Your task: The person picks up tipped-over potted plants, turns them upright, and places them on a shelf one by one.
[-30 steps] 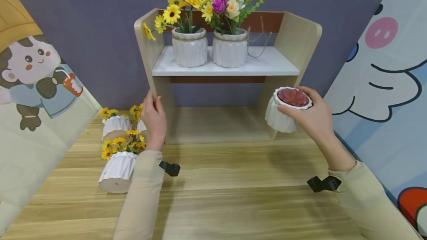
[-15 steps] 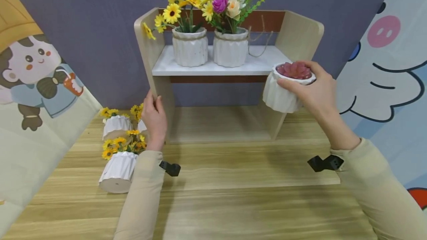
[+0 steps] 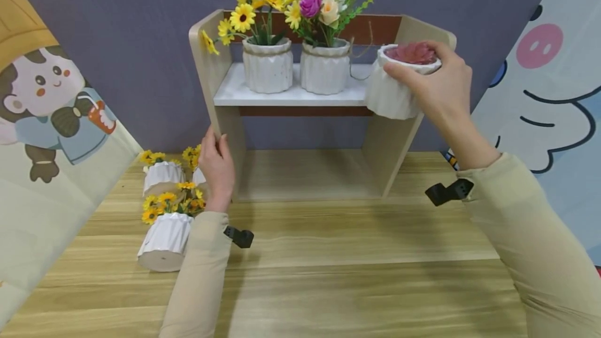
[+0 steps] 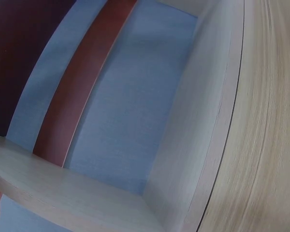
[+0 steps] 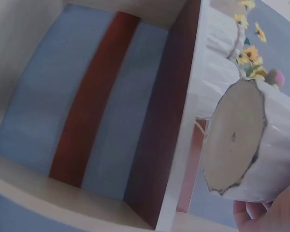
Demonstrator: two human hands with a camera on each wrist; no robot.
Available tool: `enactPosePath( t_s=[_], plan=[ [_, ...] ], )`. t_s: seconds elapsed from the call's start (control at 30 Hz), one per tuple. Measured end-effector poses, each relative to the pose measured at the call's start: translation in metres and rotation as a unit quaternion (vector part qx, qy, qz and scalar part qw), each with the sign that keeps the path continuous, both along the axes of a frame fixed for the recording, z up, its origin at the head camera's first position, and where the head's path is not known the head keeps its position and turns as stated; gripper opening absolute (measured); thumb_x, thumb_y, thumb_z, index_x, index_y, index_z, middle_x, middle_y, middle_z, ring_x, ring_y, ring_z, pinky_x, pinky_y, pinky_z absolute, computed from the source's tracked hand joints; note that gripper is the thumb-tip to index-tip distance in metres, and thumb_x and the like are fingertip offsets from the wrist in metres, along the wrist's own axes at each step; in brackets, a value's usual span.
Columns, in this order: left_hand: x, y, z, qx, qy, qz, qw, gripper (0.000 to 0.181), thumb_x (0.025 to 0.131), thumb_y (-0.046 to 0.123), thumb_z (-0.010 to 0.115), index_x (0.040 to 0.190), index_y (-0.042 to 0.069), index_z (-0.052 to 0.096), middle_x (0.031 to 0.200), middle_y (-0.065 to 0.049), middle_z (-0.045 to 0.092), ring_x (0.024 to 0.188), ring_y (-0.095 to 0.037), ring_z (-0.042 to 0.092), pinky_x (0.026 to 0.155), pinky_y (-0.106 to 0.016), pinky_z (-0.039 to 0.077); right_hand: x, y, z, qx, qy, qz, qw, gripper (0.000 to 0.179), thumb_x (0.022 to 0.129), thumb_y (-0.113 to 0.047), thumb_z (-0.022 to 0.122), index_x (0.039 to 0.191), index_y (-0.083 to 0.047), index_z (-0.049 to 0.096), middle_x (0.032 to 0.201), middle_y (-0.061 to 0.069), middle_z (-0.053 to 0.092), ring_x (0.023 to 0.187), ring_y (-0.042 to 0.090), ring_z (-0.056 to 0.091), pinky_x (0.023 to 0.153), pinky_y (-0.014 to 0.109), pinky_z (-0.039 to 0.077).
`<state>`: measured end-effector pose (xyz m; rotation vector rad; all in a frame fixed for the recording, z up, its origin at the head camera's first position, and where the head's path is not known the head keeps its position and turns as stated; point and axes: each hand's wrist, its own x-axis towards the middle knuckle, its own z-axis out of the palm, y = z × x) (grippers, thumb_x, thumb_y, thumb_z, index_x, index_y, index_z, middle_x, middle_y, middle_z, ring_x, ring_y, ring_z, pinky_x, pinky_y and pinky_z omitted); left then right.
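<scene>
- While gripping the white pot (image 3: 389, 90) in the right hand (image 3: 439, 80), curling thumb and fingers round its top beside the red succulent (image 3: 415, 52); holding so high on a shiny side, perhaps risking a slip or a downward swing of the base.
- Hanging the pot in front of the upper shelf (image 3: 300, 102) at its right end, with base bared to the right wrist view and not standing on anything; likely catching the front edge and tipping if pushing inward too low.
- Holding close by the right side panel (image 3: 392, 140), being unable to tell whether touching it; possibly scraping knuckles there for lack of room.
- Resting the left hand (image 3: 218, 171) at the left side panel (image 3: 235, 132), being unable to tell whether pinching the board or merely lying against it; if bracing weakly, possibly letting it shift under a bump.
- Farther along, perhaps trapping the loose twine (image 3: 350, 69), or shoving the mixed-flower pot (image 3: 324, 72) into the yellow-flower pot (image 3: 267, 69) by setting down too far left.
- Farthest out, holding the left sleeve (image 3: 199, 275) right beside the tipped pot (image 3: 165, 241) on the tabletop (image 3: 328, 296); probably rolling it if swinging that arm carelessly.
</scene>
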<state>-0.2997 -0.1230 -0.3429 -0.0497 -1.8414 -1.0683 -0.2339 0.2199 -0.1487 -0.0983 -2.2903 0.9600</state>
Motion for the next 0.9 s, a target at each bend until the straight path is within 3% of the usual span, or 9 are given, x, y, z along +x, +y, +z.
enactPosePath(
  t_s=[0.27,0.53,0.9],
  plan=[
    [-0.001,0.0,-0.003,0.001,-0.004,0.001,1.0,0.037,0.095,0.031,0.044,0.125,0.01,0.054,0.098,-0.019,0.059,0.082,-0.034,0.057,0.069,-0.046,0.047,-0.025,-0.004,0.007,-0.024,-0.027,-0.011,0.9993,0.079,0.066,-0.062,0.067,0.132,-0.022,0.046,0.133,0.005,0.047,0.112,0.017,0.045,0.092,0.032,0.044],
    [-0.001,-0.002,-0.004,-0.001,0.002,0.001,1.0,0.038,0.096,0.03,0.043,0.125,0.008,0.053,0.101,-0.019,0.06,0.086,-0.034,0.058,0.072,-0.046,0.048,-0.047,-0.01,0.002,-0.023,-0.033,-0.004,0.9992,0.086,0.066,-0.063,0.065,0.134,-0.016,0.04,0.132,0.006,0.048,0.111,0.016,0.046,0.093,0.031,0.043],
    [-0.002,-0.002,-0.003,-0.004,0.009,0.004,0.9999,0.036,0.096,0.028,0.044,0.124,0.007,0.054,0.1,-0.02,0.06,0.086,-0.034,0.058,0.072,-0.045,0.048,-0.064,-0.013,0.004,0.002,-0.058,-0.037,0.9976,0.098,0.061,-0.071,0.061,0.137,-0.014,0.036,0.132,0.008,0.048,0.115,0.018,0.047,0.096,0.031,0.041]
  ],
)
